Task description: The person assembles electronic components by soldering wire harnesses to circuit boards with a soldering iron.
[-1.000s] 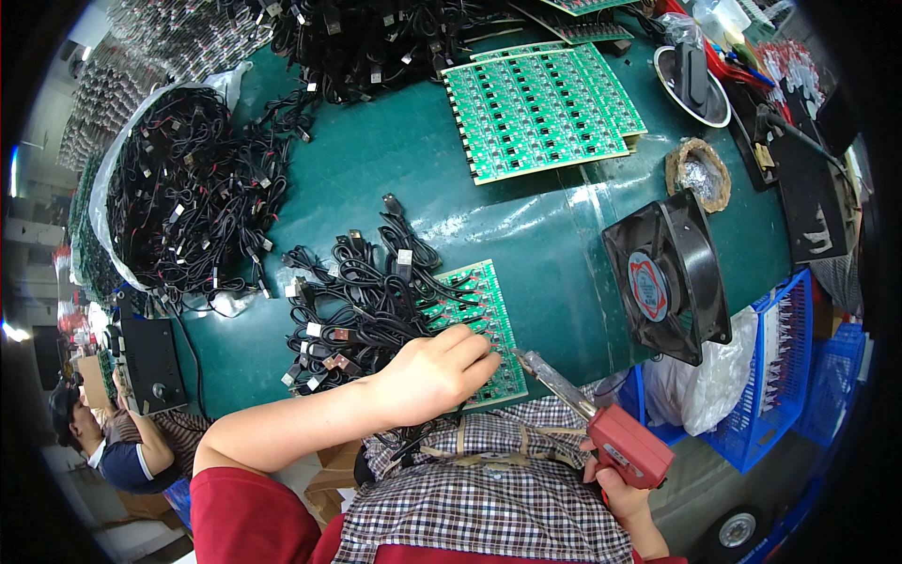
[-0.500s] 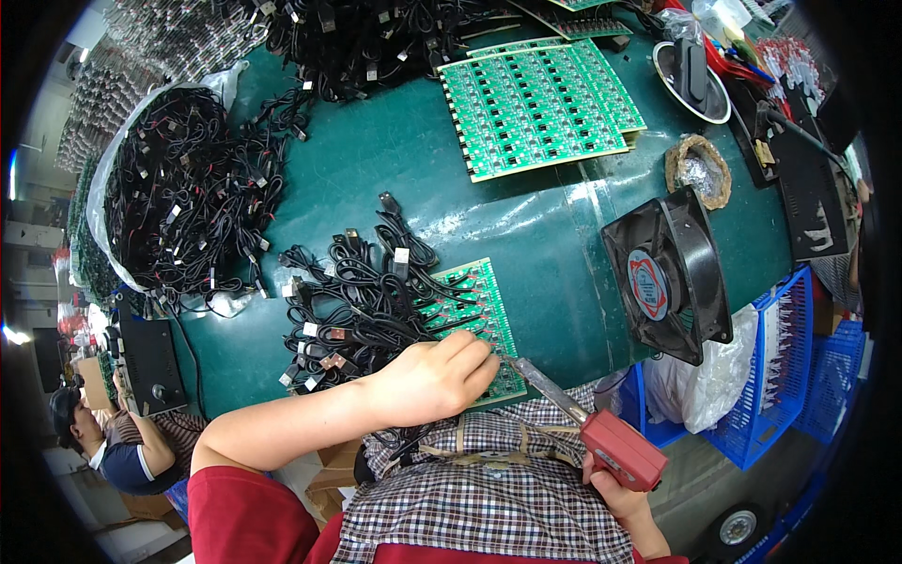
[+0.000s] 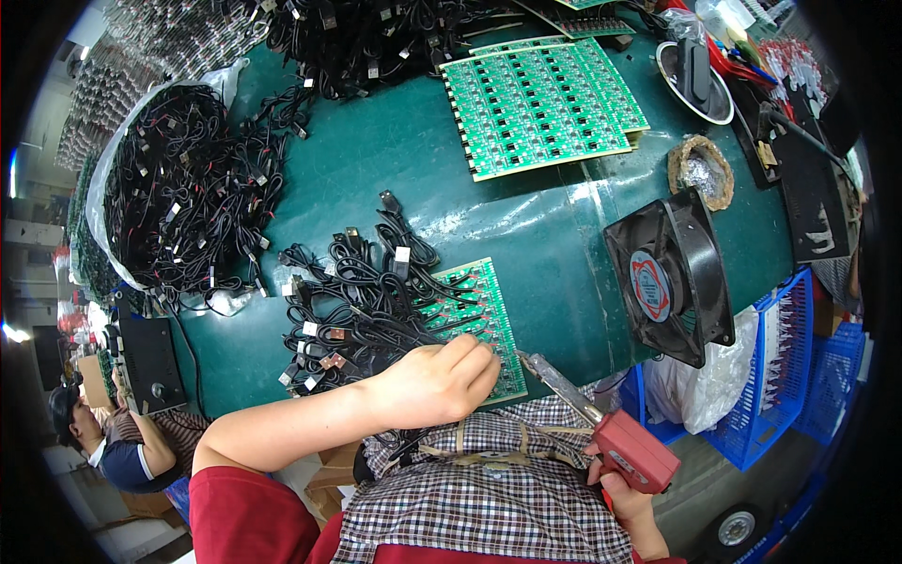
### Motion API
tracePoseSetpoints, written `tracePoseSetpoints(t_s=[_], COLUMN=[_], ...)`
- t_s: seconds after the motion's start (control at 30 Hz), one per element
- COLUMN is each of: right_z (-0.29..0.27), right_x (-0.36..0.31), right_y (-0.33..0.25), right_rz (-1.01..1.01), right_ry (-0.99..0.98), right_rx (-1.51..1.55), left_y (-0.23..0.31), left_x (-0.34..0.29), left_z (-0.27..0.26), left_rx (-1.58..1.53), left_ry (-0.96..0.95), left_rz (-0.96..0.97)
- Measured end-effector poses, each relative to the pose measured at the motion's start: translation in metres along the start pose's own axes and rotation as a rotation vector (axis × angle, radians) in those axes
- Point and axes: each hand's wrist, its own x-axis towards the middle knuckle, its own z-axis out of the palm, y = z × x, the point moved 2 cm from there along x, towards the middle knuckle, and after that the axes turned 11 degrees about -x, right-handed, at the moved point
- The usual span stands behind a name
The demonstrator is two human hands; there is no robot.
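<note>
My left hand point(image 3: 440, 380) reaches over the near part of a green circuit board point(image 3: 491, 310), its fingers pinched together. What is between those fingertips is hidden; a black USB cable from the bundle is nearest. Several black USB cables point(image 3: 362, 282) lie heaped on the board's left side, their wire ends running onto it. In my right hand point(image 3: 622, 491) is a red soldering gun point(image 3: 636, 451), gripped by its handle. Its metal tip points up and left, just off the board's right edge, close to my left fingertips.
A black fan point(image 3: 667, 277) stands at the right on the green table point(image 3: 376, 160). Behind are stacked circuit boards point(image 3: 540, 108), a rough bowl point(image 3: 700, 174) and a white dish point(image 3: 723, 99). A bag of cables point(image 3: 193, 188) sits left. Another person point(image 3: 127, 437) is at far left.
The soldering gun in my right hand has shifted a little to the right, its tip drawing away from the left fingertips. My left hand has barely moved.
</note>
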Motion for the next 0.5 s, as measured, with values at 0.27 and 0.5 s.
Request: tracePoseSetpoints(t_s=[0.27,0.5], right_z=[0.007,0.008], right_x=[0.010,0.006], right_y=[-0.012,-0.011], right_rz=[0.095,0.156], right_ry=[-0.005,0.029], right_rx=[0.094,0.128], left_y=[0.002,0.002], left_x=[-0.001,0.000], left_z=[0.001,0.001], left_rx=[0.043,0.067], left_ry=[0.015,0.012], left_rz=[0.022,0.053])
